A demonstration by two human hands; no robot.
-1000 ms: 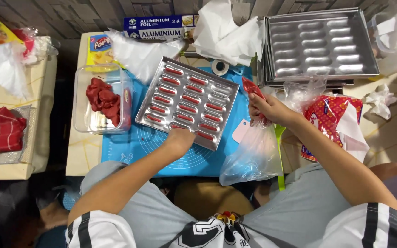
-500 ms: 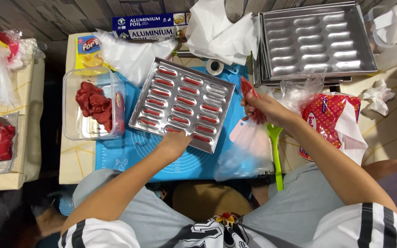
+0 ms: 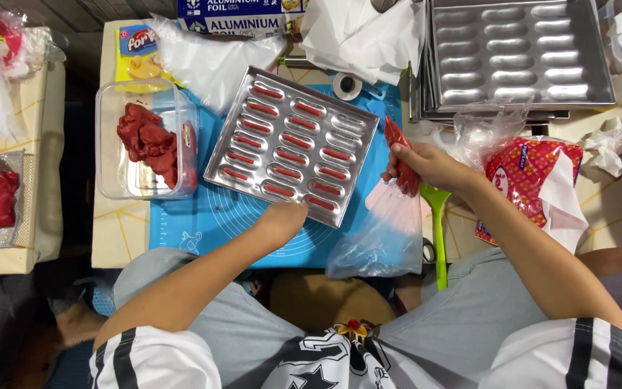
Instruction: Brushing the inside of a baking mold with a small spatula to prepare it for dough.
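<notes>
A silver moulded baking tray (image 3: 291,144) lies tilted on a blue silicone mat (image 3: 203,216); most of its oblong cavities hold strips of red batter. My left hand (image 3: 282,218) rests on the tray's near edge, fingers curled. To the right of the tray, my right hand (image 3: 422,166) is shut on a clear piping bag (image 3: 397,155) with red batter in its tip. The bag's loose plastic end (image 3: 379,238) hangs down toward me.
A clear plastic tub (image 3: 145,140) with red batter stands left of the tray. A stack of empty silver moulded trays (image 3: 516,54) sits at the back right. Nearby are a green spatula (image 3: 437,223), a red patterned packet (image 3: 527,184), a foil box (image 3: 242,16), a tape roll (image 3: 346,85) and white paper.
The view has shifted slightly. My right hand with the piping bag has drawn back a little from the tray's right edge. My left hand stays on the tray's near edge.
</notes>
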